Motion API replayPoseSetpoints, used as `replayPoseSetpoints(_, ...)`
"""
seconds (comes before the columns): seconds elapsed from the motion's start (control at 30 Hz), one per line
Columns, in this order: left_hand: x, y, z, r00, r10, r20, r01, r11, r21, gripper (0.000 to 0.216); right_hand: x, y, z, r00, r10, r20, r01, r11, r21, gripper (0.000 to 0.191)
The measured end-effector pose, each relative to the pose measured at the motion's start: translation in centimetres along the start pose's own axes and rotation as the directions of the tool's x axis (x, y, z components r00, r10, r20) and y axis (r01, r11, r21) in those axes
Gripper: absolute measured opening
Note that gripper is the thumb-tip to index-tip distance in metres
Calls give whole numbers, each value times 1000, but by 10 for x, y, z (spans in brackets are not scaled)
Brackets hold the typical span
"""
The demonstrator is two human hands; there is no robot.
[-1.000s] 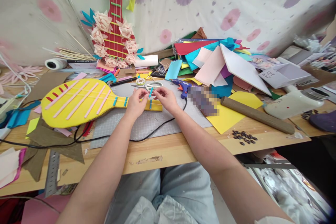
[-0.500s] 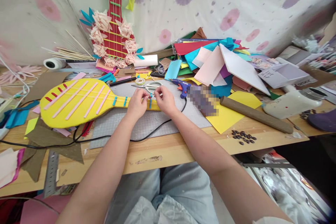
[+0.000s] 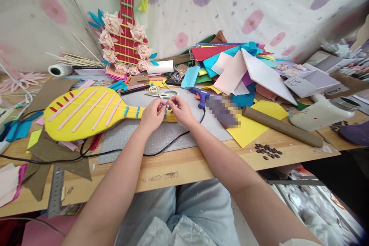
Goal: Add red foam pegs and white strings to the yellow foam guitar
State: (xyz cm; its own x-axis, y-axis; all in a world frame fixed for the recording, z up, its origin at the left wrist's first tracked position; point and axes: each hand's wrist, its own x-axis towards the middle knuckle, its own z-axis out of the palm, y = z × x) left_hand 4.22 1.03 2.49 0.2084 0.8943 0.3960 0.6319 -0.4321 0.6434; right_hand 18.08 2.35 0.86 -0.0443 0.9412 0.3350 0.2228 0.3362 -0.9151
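A yellow craft instrument [image 3: 67,121], shaped like a lute with pink and red strips on its body and blue bands on its neck, lies across a grey cutting mat [image 3: 161,144]. Thin white strings [image 3: 100,106] run along it toward my fingers. Above the neck, my left hand [image 3: 154,113] is closed in a pinch where the string ends up. My right hand [image 3: 180,109] pinches close beside it, fingertips nearly touching the left ones. The string between the fingers is very fine and partly hidden.
Behind my hands lie scissors [image 3: 165,94] and a blue glue gun [image 3: 200,97], its black cord [image 3: 161,152] crossing the mat. Coloured sheets [image 3: 227,69] pile at the back. A red flowered instrument [image 3: 127,42] stands against the curtain. Dark beads [image 3: 268,150], a brown roll [image 3: 282,127] and a white jar [image 3: 323,113] are rightward.
My hands have drawn closer together, with the right fingertips shifting slightly left and down toward the left ones. The yellow instrument has stayed in place.
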Motion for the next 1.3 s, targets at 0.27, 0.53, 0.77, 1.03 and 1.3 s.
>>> replayPoseSetpoints(0.27, -1, -5, 1, 999, 2, -51, 2, 997, 82, 9, 2, 1, -2, 987, 143, 70, -156, 959, 237, 27)
replayPoseSetpoints(0.53, -4, -1, 4, 999, 14, -36, -7, 978, 207, 11, 2, -1, -5, 991, 116, 65, -127, 966, 226, 34)
replayPoseSetpoints(0.77, -3, -1, 5, 993, 63, -101, -34, 964, 264, 7, 3, 0, -6, 999, 36, -26, -37, 998, -60, 21)
replayPoseSetpoints(1.03, -3, 2, 6, 985, 95, -143, -42, 942, 334, 6, 0, -4, -6, 997, -66, -26, 54, 946, -321, 10)
replayPoseSetpoints(1.3, -4, 6, 6, 986, 137, -97, -90, 918, 385, 8, -2, -7, -8, 995, -99, 30, 102, 892, -441, 6)
